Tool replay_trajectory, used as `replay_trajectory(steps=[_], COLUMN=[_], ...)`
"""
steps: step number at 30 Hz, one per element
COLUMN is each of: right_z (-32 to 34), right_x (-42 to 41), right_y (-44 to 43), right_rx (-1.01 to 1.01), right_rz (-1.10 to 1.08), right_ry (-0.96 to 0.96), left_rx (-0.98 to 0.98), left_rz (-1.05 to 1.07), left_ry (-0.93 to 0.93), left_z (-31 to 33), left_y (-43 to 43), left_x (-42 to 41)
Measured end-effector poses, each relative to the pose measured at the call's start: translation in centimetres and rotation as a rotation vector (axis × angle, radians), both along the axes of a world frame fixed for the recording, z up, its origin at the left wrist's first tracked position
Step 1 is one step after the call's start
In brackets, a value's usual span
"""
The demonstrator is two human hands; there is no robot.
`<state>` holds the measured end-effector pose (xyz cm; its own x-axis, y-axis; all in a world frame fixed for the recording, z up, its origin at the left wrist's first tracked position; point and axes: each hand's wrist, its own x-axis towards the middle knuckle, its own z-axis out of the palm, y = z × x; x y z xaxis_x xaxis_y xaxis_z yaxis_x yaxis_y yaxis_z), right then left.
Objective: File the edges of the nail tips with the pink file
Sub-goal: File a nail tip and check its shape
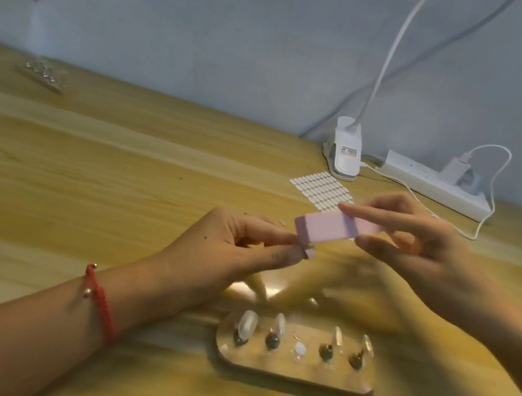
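Note:
My right hand (417, 244) pinches the pink file (327, 229), a flat pink block, between thumb and fingers and holds it above the table. The file's left end lies against a small pale nail tip (309, 252) that my left hand (237, 245) pinches between thumb and forefinger. Below the hands, a wooden holder (293, 369) stands on the table with several clear nail tips (247, 325) upright on small dark pegs. One loose pale piece lies on the holder's middle.
A sheet of white adhesive tabs (321, 190) lies behind the hands. A white clip lamp base (345, 151) and a white power strip (437, 186) with a charger and cable stand by the wall. A packet of small shiny pieces (43, 75) lies at the far left.

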<state>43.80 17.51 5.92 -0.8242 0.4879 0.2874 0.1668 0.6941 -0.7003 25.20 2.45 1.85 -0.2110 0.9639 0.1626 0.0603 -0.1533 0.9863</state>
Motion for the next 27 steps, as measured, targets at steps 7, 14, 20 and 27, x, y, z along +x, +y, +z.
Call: replay_trajectory(steps=[7,14,20,27], right_z=[-2.2,-4.0,-3.4,-2.4], right_x=[1.4,1.4,1.8,1.9], right_y=[-1.3,-2.4,-2.2,-1.7], right_rx=[0.011,0.472,0.779,0.941], right_rz=[-0.087,-0.123,-0.151,-0.097], right_ry=[0.245,0.28,0.315,0.317], left_rx=[-0.016,-0.065,-0.114,-0.172], left_rz=[0.042,0.023,-0.051,-0.148], left_ry=[-0.037,-0.136,-0.088,-0.056], left_z=[0.6,0.5,0.8,1.1], left_y=[-0.2,-0.2,-0.3,-0.4], left_x=[-0.1,0.1,0.1,-0.5])
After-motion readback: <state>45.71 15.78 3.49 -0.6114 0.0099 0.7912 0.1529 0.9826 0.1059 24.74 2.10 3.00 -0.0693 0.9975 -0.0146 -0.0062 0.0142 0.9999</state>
